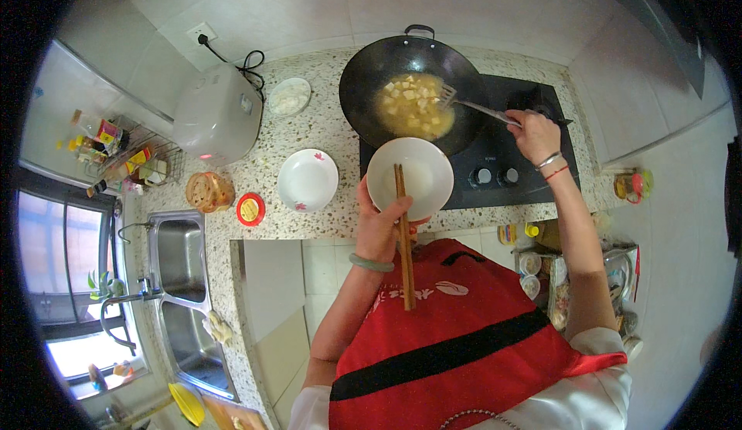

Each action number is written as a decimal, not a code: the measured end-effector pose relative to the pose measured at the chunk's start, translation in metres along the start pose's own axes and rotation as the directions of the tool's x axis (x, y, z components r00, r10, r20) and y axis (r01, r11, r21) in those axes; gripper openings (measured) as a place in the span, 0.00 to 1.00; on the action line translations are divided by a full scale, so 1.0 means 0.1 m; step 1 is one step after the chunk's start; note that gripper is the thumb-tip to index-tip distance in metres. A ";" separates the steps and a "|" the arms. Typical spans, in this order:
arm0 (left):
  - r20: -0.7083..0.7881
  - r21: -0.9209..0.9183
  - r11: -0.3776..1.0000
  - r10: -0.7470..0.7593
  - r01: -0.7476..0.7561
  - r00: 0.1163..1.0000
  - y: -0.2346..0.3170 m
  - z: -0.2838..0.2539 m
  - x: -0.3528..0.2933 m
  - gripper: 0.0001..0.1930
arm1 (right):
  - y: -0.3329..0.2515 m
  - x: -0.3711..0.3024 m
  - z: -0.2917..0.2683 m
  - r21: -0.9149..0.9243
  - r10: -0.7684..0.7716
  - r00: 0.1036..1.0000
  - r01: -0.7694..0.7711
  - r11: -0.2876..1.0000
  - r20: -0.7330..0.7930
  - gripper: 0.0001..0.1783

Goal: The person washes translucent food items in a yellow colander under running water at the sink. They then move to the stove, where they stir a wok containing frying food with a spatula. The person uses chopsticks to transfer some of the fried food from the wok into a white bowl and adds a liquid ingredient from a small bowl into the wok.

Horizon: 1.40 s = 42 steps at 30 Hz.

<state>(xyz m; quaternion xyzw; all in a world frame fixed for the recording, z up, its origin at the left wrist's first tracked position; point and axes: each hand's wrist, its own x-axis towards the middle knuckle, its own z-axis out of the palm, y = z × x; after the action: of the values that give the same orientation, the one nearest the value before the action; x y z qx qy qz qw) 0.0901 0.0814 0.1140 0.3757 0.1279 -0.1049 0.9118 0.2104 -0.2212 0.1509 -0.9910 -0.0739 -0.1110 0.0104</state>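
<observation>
In my left hand [379,225] is a white bowl [433,182] with a little whitish liquid in its bottom. The same hand pins a pair of wooden chopsticks [407,256] against the bowl, their far ends inside it. The bowl is just in front of a black wok [363,86] on the stove. My right hand [535,136] is closed round the handle of a slotted metal spatula [483,109]. Its slotted head touches the yellowish broth at the right side of the tofu cubes [413,97] in the wok.
Left of the wok are an empty-looking white dish [308,181], a small plate of white food [290,97], a red-rimmed jar lid [250,209], a jar [209,191] and a rice cooker [219,113]. A double sink [182,260] lies farther left. The black gas stove [483,186] has two knobs in front.
</observation>
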 end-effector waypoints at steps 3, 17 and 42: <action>-0.012 0.009 1.000 -0.014 0.014 1.000 0.00 0.03 -0.02 0.38 | -0.09 0.03 0.19 0.077 -0.014 1.000 0.015 0.997 -0.020 0.14; -0.063 0.032 0.999 0.018 -0.016 0.998 -0.07 0.16 -0.02 0.34 | 0.69 -0.56 0.28 -0.070 -0.144 0.938 0.128 0.989 -0.315 0.22; -0.022 0.067 0.996 -0.055 0.056 0.998 -0.57 0.75 -0.01 0.36 | 1.69 -0.95 1.94 0.344 0.150 0.989 -0.135 0.929 -0.016 0.23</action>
<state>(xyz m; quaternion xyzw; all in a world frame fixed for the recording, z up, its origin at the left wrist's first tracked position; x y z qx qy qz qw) 0.0839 -0.0120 0.1282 0.4037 0.1439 -0.1307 0.8940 0.1862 -0.3945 -0.0602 -0.9743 -0.0196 -0.1161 0.1921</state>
